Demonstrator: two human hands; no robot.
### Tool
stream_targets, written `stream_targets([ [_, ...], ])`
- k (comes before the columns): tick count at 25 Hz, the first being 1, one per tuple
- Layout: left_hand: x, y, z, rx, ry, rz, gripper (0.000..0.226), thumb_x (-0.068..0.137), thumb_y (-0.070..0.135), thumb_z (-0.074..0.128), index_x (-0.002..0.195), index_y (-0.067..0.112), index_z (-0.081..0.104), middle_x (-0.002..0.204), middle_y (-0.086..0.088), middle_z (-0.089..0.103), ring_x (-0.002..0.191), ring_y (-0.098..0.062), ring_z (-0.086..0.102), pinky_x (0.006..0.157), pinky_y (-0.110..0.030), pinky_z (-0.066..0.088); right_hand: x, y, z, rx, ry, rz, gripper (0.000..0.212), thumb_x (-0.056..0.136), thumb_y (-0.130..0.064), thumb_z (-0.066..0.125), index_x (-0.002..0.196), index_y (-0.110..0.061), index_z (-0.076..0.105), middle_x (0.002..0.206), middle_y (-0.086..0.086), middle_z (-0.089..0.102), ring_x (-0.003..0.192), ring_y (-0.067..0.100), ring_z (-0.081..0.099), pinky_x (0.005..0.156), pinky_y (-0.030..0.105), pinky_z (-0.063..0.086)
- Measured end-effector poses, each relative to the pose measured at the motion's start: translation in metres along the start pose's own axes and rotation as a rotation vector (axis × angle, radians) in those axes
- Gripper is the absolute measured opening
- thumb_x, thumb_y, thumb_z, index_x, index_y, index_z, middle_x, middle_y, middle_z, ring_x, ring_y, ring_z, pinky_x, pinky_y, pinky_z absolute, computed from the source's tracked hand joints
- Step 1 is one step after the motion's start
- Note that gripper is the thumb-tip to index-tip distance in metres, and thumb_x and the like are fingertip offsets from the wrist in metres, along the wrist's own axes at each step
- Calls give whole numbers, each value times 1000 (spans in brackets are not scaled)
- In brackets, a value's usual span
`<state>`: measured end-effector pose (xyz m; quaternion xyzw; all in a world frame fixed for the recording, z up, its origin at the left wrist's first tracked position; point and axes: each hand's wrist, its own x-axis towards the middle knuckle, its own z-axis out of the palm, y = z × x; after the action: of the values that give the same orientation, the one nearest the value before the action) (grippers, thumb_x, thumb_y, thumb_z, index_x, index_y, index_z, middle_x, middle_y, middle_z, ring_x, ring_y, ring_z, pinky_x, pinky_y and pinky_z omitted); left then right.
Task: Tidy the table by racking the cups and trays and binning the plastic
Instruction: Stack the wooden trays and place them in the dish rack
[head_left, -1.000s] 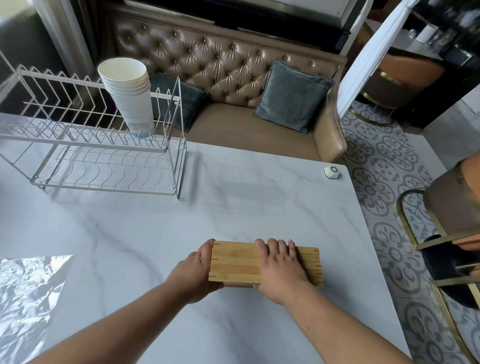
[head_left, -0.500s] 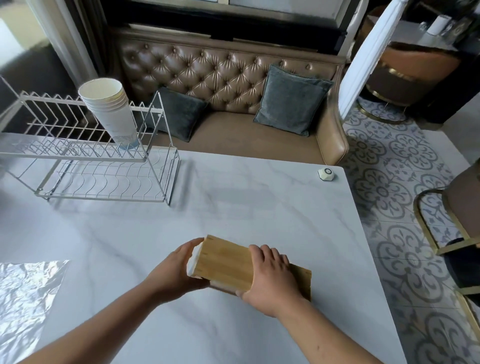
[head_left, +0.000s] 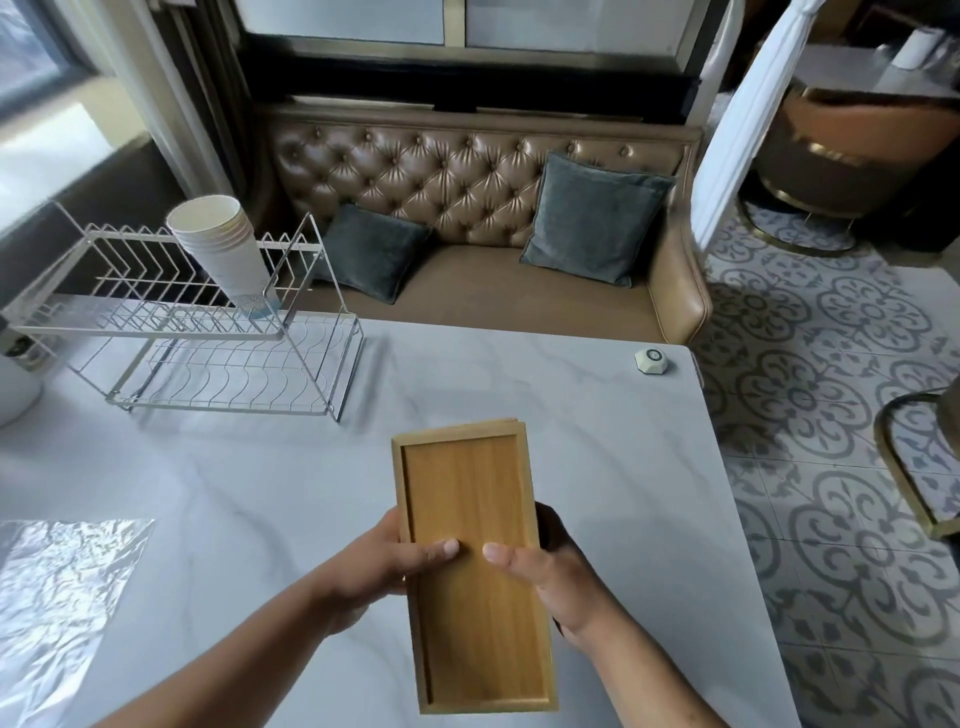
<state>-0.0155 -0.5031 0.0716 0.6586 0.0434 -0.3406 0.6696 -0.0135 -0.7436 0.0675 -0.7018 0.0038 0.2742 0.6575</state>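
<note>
Both of my hands hold a stack of bamboo trays (head_left: 472, 561) above the marble table (head_left: 597, 447), turned lengthwise with the hollow side of the top tray facing me. My left hand (head_left: 384, 566) grips its left edge, thumb on top. My right hand (head_left: 545, 571) grips the right edge, thumb on top. A white wire dish rack (head_left: 202, 332) stands at the table's far left, with a stack of white paper cups (head_left: 223, 249) on its upper tier. A sheet of crinkled clear plastic (head_left: 57, 597) lies at the near left.
A small white hexagonal button (head_left: 651, 360) sits near the table's far right corner. A tufted leather bench with two grey cushions (head_left: 592, 218) runs behind the table. A gold-framed chair (head_left: 919, 467) stands on the tiled floor to the right.
The trays were lifted off the table, turned from crosswise to lengthwise and tipped so the hollow side faces up. My head has tilted up, showing more of the bench.
</note>
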Motion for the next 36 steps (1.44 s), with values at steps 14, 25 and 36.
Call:
stream_targets([
  [14,-28,-39,9,528,305,155,60,63,45,96,117,38,71,118,17,75,112,-6,68,98,-43,57,-19,29,-6,-519,43,-38,91,57,-55,89,132,-57,37,126,-37,60,108,-11,62,91,31,57],
  [25,-25,-43,25,745,354,70,48,58,54,86,93,67,56,115,16,67,102,-4,66,88,-32,59,-25,51,-9,-420,31,-7,99,57,-29,93,136,-56,38,119,-28,70,84,4,78,87,40,62],
  [36,-12,-33,10,640,293,3,81,59,34,94,132,33,59,123,15,68,115,-4,64,96,-28,55,-15,54,-4,-451,83,135,83,52,-41,88,120,-61,44,107,-26,72,92,0,71,77,37,64],
])
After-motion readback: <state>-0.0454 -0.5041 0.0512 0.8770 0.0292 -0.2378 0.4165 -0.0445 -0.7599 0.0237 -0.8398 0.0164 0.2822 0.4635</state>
